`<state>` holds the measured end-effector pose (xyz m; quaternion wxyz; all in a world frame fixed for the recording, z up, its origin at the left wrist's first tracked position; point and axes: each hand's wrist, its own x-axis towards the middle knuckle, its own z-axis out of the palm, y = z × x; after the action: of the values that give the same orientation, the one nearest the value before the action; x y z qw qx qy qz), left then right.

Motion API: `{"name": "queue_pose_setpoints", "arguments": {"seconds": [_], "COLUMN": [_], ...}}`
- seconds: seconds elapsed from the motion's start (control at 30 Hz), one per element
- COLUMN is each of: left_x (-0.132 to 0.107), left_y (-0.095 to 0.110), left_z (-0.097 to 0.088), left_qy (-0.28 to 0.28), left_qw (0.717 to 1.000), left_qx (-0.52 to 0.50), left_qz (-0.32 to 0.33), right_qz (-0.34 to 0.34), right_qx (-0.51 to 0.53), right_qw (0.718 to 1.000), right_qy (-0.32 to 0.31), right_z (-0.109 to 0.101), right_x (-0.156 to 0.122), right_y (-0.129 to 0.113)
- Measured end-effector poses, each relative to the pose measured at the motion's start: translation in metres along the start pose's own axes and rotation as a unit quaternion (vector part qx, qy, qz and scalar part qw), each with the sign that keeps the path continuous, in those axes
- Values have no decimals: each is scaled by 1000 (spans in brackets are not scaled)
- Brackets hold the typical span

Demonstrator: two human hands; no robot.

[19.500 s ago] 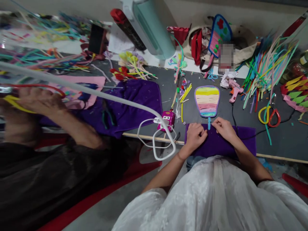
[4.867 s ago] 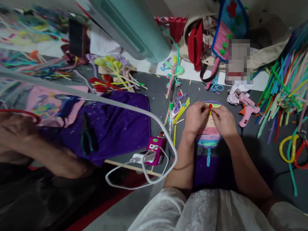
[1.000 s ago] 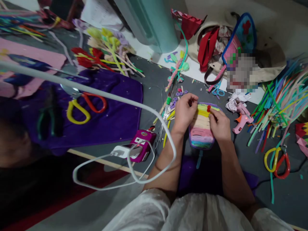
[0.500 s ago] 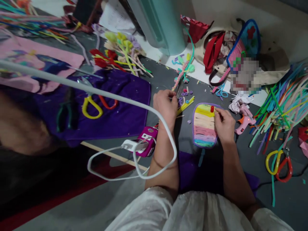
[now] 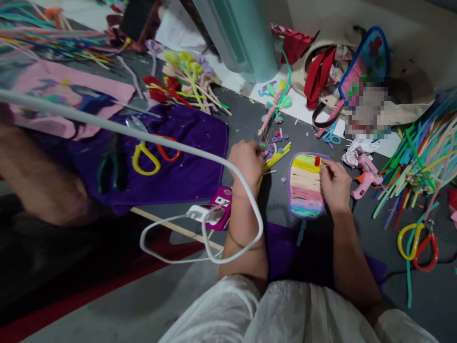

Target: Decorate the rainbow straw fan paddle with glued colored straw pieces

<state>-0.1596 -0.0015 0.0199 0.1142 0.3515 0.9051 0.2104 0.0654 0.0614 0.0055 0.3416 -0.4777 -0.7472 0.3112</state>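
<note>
A hand-fan shape (image 5: 305, 186) made of striped pastel pipe cleaners lies on the grey mat (image 5: 271, 214). My right hand (image 5: 335, 183) rests on its upper right edge, fingers pinched beside a small red piece (image 5: 317, 161) on the yellow stripe. My left hand (image 5: 246, 162) is off the fan to the left, fingers curled over a scatter of small purple rings (image 5: 273, 144) and yellow sticks (image 5: 276, 157). What the left fingers hold, if anything, is hidden.
A pink glue gun (image 5: 364, 177) lies right of the fan, with a pile of pipe cleaners (image 5: 417, 157) and scissors (image 5: 416, 240) beyond. A purple cloth (image 5: 171, 166) holds other scissors (image 5: 150, 152) and pliers (image 5: 107, 164). Another person's arm (image 5: 39, 181) is at left. A white cable (image 5: 200, 159) crosses the view.
My left hand left the fan and moved left to the small purple pieces. My right hand stays at the red piece on the fan. The view shifted slightly.
</note>
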Motion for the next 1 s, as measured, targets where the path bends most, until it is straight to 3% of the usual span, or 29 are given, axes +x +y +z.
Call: {"name": "queue_pose_setpoints", "arguments": {"seconds": [0.2,0.37,0.5,0.63,0.8,0.93,1.0], "left_x": [5,3,1,2,3,6,9], "left_y": [-7,-4,2,10,16,13,8], "left_z": [15,8,-1,1,11,15,16], "left_qy": [27,33,57,68,48,-8,6], "left_qw": [1000,999,994,977,966,969,968], "left_qx": [-1,-12,-86,-204,-252,-245,-250], "left_qz": [6,-15,-22,-8,15,42,34], "right_qz": [-12,-12,-7,-4,4,6,5], "right_qx": [-14,-11,-4,12,17,21,23], "right_qw": [1000,1000,1000,1000,1000,1000,1000], "right_qy": [2,6,3,5,12,15,17], "right_z": [0,0,0,0,-1,-1,-1], "right_x": [0,0,0,0,0,0,0], "right_y": [2,2,0,-1,-1,0,0]}}
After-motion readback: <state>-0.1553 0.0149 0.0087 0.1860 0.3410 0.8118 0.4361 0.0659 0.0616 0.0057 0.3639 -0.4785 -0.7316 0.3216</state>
